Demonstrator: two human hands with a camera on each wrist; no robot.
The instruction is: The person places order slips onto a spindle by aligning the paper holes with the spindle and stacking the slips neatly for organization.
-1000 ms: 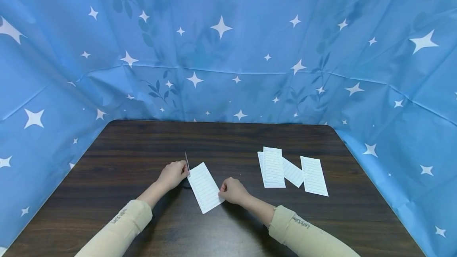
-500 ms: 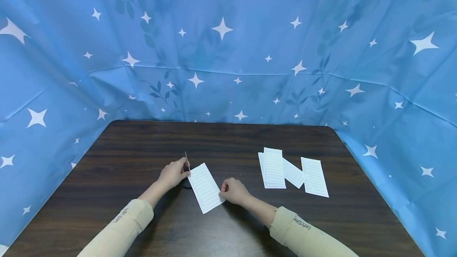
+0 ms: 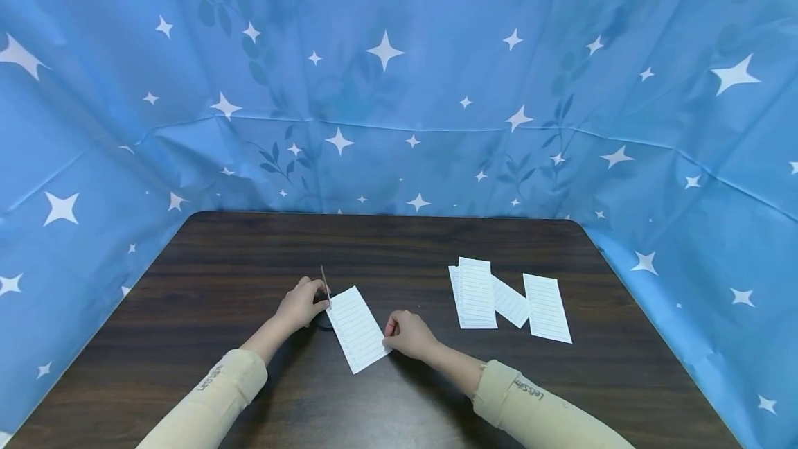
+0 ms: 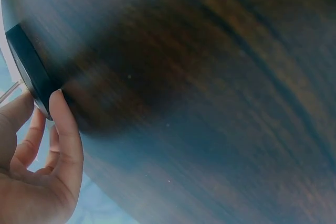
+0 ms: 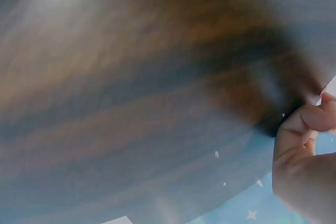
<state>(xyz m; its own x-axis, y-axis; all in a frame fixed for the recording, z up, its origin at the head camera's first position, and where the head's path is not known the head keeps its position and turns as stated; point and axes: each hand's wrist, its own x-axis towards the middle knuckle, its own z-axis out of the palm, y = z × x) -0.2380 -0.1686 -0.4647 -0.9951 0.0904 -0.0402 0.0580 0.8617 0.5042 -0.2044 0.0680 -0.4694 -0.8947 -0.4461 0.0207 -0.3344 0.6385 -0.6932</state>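
Observation:
My left hand (image 3: 298,305) holds a bill spike near its bottom, with the thumb and fingers at the round black base (image 4: 30,69). The spike's thin rod (image 3: 325,281) stands up beside the fingers. A lined white paper slip (image 3: 357,330) lies slanted just right of it, its upper left corner meeting the rod in the head view. My right hand (image 3: 408,335) pinches the slip's lower right edge between thumb and finger. In the right wrist view the curled fingers of the right hand (image 5: 302,137) hide most of the slip.
To the right on the dark wooden table (image 3: 280,400) lie several more lined slips. Some overlap in a group (image 3: 476,296), and one slip (image 3: 547,308) lies at their right. A blue starry curtain (image 3: 399,89) hangs behind the table.
My left thumb and fingers have spread slightly apart near the rod's foot. The slip and my right hand have stayed in nearly the same place.

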